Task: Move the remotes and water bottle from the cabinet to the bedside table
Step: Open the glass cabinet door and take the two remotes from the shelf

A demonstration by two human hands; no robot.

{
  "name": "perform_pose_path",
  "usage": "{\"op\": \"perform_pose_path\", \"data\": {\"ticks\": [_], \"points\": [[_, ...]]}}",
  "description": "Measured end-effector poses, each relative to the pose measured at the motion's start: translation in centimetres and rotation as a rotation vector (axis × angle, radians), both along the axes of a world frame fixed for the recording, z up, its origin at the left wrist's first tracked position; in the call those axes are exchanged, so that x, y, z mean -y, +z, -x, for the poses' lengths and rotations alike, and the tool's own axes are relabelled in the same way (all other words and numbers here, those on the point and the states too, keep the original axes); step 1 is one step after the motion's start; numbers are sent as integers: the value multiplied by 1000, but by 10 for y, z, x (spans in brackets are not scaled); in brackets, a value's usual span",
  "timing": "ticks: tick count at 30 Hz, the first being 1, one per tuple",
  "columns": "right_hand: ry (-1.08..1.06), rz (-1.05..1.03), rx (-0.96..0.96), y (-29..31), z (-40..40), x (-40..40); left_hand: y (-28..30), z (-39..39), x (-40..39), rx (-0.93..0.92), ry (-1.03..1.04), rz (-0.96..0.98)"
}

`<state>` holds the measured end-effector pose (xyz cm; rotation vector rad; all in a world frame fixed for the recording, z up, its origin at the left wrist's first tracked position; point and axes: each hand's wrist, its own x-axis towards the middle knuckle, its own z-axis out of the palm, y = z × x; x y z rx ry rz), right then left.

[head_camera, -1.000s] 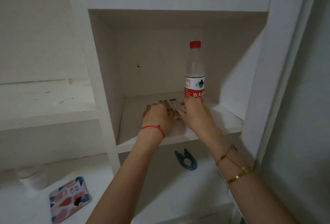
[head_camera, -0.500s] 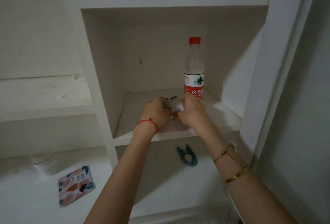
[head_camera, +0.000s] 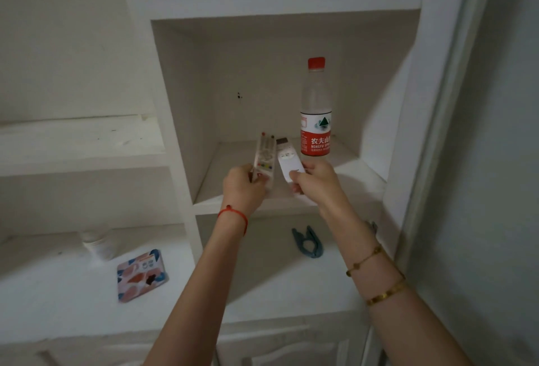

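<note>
My left hand (head_camera: pixel 240 187) grips the lower end of a grey remote with coloured buttons (head_camera: pixel 264 157), raised above the shelf board of the white cabinet (head_camera: pixel 347 171). Beside it, my right hand (head_camera: pixel 316 180) holds a plain white remote (head_camera: pixel 287 161) by its lower end, tilted up. The two remotes almost touch at their tops. A clear water bottle with a red cap and red label (head_camera: pixel 316 109) stands upright at the back right of the same compartment, just behind the white remote.
On the counter below lie a blue clip (head_camera: pixel 307 244), a patterned card case (head_camera: pixel 142 273) and a small white jar (head_camera: pixel 97 244). A side shelf (head_camera: pixel 78 144) runs to the left. A pale door or wall panel (head_camera: pixel 481 161) closes the right side.
Both hands were flat on the shelf over the remotes; now each has lifted one remote off the board and drawn it slightly toward me. The bottle has not moved.
</note>
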<state>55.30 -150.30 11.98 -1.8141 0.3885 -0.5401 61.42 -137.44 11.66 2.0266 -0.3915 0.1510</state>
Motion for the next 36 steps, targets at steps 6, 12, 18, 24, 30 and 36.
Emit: {"op": "perform_pose_path", "data": {"ticks": [6,12,18,24,30,36], "points": [[61,-161,20,-10,26,-17,-14,33,-19,-33,-36,261],[172,-300,18,-26,58,-38,-27,78,-48,-58,-111,407],[284,-360,-21,-54,84,-60,-47,120,-82,-141,-118,472],[359,-363,-72,-77,112,-84,-78,156,-122,-220,-58,531],[431,-383,-173,-99,140,-111,-109,192,-159,-326,50,589],[515,-416,-269,-121,163,-148,-134,227,-199,-442,143,612]]}}
